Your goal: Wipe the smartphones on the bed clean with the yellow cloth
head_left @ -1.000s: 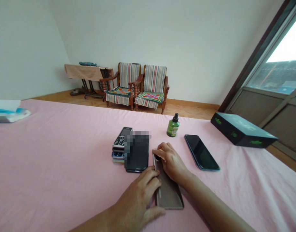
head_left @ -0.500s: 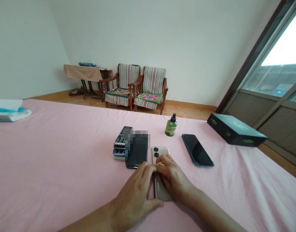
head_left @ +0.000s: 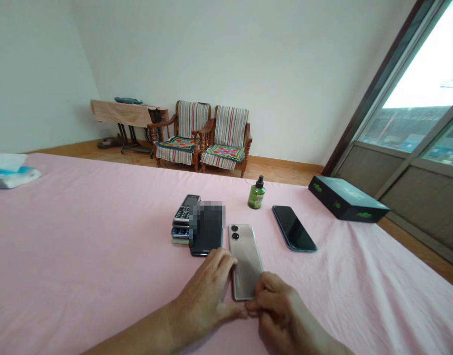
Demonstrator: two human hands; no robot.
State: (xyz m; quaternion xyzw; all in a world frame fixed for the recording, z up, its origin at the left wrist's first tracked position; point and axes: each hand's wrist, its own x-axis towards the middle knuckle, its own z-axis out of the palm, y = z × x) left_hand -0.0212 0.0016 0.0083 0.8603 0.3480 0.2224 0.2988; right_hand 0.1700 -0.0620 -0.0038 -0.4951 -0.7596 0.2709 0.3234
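Note:
A gold phone (head_left: 244, 256) lies back up on the pink cloth (head_left: 82, 236), its two camera lenses at the far end. My left hand (head_left: 206, 296) holds it down, with fingers curved along its left edge and the thumb by its near corner. At the phone's near end is my right hand (head_left: 281, 310), fingers curled and pinched together against the edge. Whatever they pinch is hidden.
Left of the gold phone lie a black phone (head_left: 206, 234) and a stack of keypad phones (head_left: 182, 222). Beyond are a green spray bottle (head_left: 256, 195), a dark phone (head_left: 293, 228) and a black box (head_left: 346, 198). A tissue pack (head_left: 8, 170) sits far left. Two striped chairs (head_left: 202, 138) stand by the wall.
My right hand has slid from the phone's far end down to its near end, uncovering the back and the lenses. My left hand has stayed on the left edge.

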